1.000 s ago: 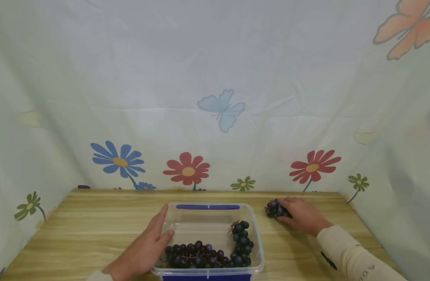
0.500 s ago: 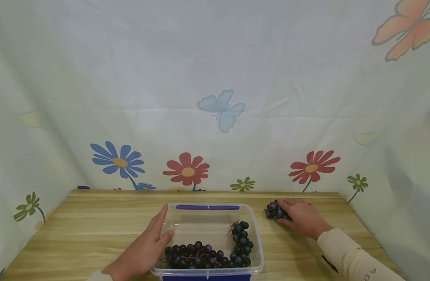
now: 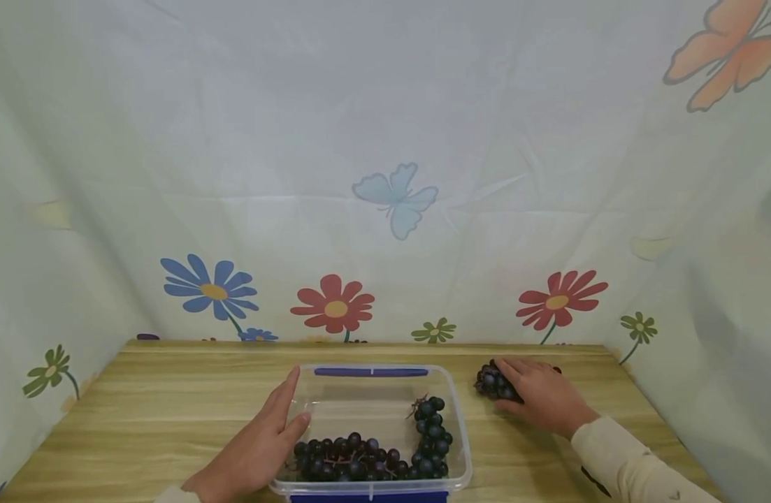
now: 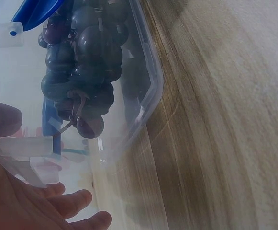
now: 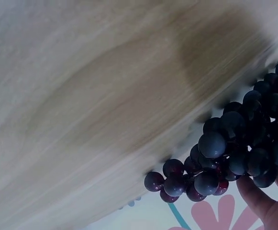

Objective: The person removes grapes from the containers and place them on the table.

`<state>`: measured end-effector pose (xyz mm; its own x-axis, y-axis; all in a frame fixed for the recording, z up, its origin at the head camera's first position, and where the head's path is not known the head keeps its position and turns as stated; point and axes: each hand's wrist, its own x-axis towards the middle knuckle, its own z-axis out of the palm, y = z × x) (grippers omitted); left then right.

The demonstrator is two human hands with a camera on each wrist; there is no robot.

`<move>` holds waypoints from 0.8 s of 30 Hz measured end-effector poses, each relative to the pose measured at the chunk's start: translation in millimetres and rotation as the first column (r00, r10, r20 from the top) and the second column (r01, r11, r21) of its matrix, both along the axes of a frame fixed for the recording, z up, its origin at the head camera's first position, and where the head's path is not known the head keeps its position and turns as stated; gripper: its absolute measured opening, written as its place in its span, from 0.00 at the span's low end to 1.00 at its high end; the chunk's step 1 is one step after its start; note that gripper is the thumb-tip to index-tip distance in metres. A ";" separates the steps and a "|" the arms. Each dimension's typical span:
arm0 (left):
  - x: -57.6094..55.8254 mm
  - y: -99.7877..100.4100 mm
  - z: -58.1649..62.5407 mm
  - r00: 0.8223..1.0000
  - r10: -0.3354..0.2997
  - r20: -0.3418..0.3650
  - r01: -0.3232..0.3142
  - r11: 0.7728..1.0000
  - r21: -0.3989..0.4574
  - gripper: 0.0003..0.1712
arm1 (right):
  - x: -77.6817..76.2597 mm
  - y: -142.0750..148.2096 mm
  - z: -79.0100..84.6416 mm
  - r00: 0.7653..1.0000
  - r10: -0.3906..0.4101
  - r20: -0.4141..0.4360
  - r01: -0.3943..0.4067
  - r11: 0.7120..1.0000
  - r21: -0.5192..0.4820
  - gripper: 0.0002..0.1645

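Note:
A clear plastic box point(image 3: 360, 391) with blue latches stands at the table's front, holding dark grapes along its near side point(image 3: 344, 457) and right side point(image 3: 432, 436). My left hand point(image 3: 259, 443) rests against the box's left wall, fingers fairly straight and thumb over the rim; the left wrist view shows the fingers point(image 4: 72, 203) loose outside the wall. To the right of the box, my right hand point(image 3: 542, 395) holds another bunch of dark grapes point(image 3: 495, 381) low at the table. In the right wrist view, fingertips point(image 5: 256, 196) show at the bunch's edge; the palm side is hidden.
The wood-grain table point(image 3: 159, 412) runs back to a pale curtain point(image 3: 265, 140) printed with flowers and butterflies. More of this cloth closes both sides. Table surface lies between the box and the right-hand bunch.
My right hand's fingers have spread a little further over the bunch, and the hand has shifted slightly. The left hand and the box stay put; the head view has tilted slightly.

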<state>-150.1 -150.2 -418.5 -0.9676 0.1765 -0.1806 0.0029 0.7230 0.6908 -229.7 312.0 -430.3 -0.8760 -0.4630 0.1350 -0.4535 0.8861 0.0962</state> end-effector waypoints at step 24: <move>-1.3 0.2 -0.4 1.000 -0.001 0.013 0.001 1.000 0.002 0.50 | -4.9 4.4 -7.1 1.000 0.002 0.008 -0.001 0.996 -0.087 0.53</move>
<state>-151.4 -150.0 -418.9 -0.9650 0.1776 -0.1931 -0.0058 0.7214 0.6925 -234.6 316.3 -437.3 -0.8766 -0.4508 0.1684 -0.4550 0.8904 0.0149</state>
